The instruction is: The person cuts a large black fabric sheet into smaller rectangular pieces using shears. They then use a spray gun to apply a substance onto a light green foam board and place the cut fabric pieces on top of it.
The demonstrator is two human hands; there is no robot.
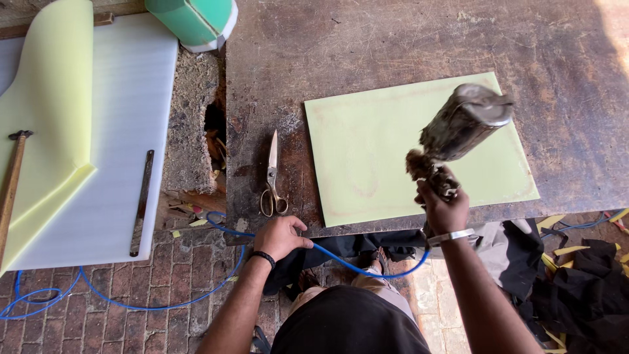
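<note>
Right hand [443, 208] clenched around worn grey metal spray gun [462, 128], raised at 3 o'clock. Left hand [280, 237] grasping thin blue hose [354, 265] at 6 o'clock.

Grimy pneumatic spray gun [462, 128] tilted above the yellow sheet [367, 157], blue hose [357, 267] trailing down

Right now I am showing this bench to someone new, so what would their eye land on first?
First, the worn metal air tool raised in the right hand above the pale green board on the dark table. Next, the left hand gripping the blue hose at the table's near edge, just below the scissors. At far left, yellow foam lies on a white sheet.
</note>
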